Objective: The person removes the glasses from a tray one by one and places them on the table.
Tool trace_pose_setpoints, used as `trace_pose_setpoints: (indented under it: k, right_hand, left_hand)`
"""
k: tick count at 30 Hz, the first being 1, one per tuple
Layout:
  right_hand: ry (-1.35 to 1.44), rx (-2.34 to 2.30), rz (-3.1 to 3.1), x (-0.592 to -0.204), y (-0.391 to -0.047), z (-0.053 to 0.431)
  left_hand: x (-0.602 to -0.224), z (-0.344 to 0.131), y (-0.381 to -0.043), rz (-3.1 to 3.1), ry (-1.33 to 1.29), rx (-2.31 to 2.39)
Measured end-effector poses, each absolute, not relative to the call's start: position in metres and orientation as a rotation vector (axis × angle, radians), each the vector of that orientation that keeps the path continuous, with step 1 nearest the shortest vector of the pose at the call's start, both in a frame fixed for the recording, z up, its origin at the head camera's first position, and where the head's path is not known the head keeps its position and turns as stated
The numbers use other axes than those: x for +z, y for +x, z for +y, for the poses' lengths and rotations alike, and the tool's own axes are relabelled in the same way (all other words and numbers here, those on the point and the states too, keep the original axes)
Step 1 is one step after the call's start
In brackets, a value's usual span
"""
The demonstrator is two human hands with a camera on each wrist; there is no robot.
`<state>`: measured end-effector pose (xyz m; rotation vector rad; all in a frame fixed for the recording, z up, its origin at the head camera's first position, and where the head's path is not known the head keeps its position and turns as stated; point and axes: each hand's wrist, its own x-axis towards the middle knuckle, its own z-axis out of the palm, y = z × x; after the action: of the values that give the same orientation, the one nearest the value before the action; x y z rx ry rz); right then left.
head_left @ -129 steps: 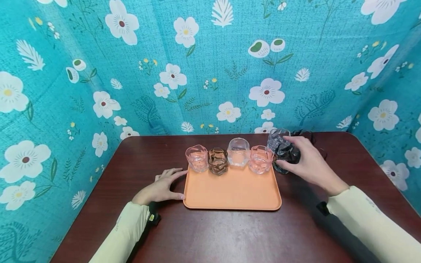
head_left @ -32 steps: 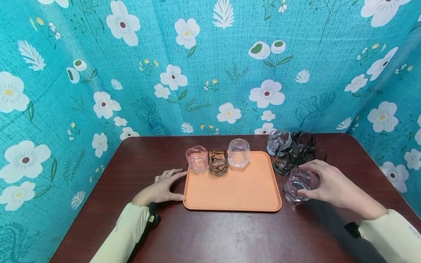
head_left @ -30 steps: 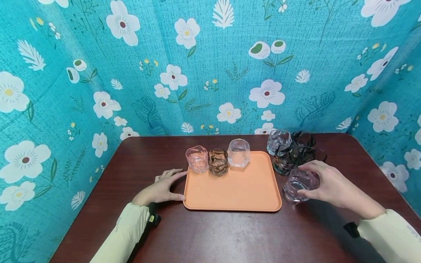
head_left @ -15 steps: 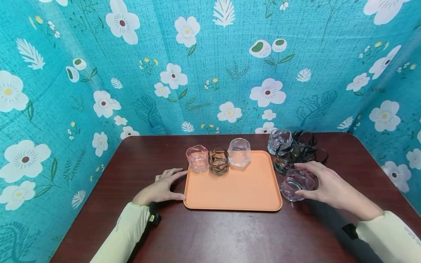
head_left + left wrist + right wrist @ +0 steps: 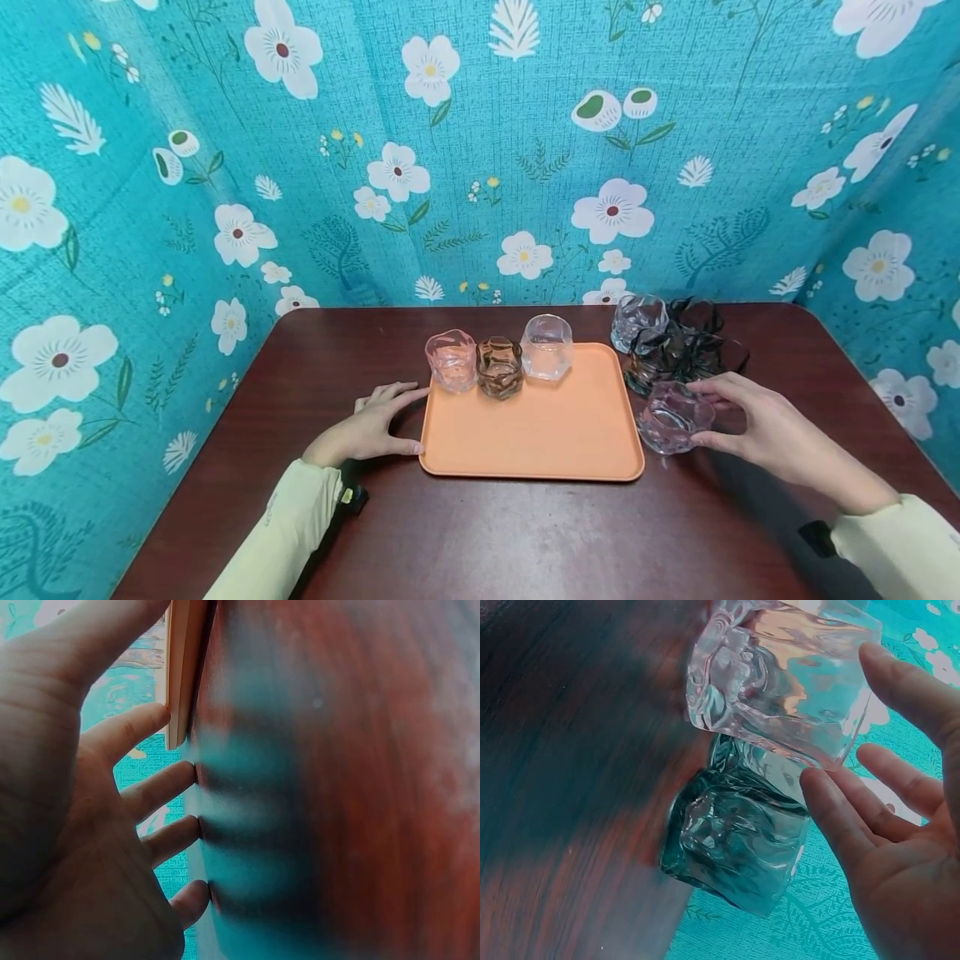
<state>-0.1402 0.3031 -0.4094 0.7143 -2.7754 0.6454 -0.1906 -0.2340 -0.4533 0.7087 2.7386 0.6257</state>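
Note:
A pale pink glass [image 5: 675, 417] with a wavy rim stands on the table beside the tray's right edge. My right hand [image 5: 780, 429] is just right of it, thumb and forefinger spread by its rim; in the right wrist view the fingers look nearly straight, not wrapped round the glass. On the left, my left hand [image 5: 367, 429] rests with spread fingers, thumb and forefinger touching the left edge of the orange tray [image 5: 532, 442]. Along the tray's back edge stand a pink glass [image 5: 452, 362], a brown glass [image 5: 499, 369] and a clear glass [image 5: 547, 350].
Behind the right hand cluster several more glasses: a clear bluish one [image 5: 637, 323] at the back and dark smoky ones, among them a dark glass [image 5: 654, 362] close to the tray's corner. The brown table [image 5: 525, 533] meets a flowered teal cloth [image 5: 480, 208] at its back edge.
The pink glass from the tray's back right corner now stands on the table right of the tray. Lately it shifted slightly left, and my right hand drew back to the right. The left hand stayed.

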Motion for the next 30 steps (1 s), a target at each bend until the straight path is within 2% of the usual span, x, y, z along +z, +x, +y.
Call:
trace_pose_setpoints:
  k: [18,30]
  right_hand:
    - [0.681,0.632,-2.739,-0.412,-0.144,0.298]
    - [0.762,0.629,-2.7,-0.382,-0.151,0.285]
  left_hand:
    - [-0.452,-0.234,-0.191,2.739,0.706,0.619]
    - [-0.454,-0.234,-0.191,2.747,0.707,0.607]
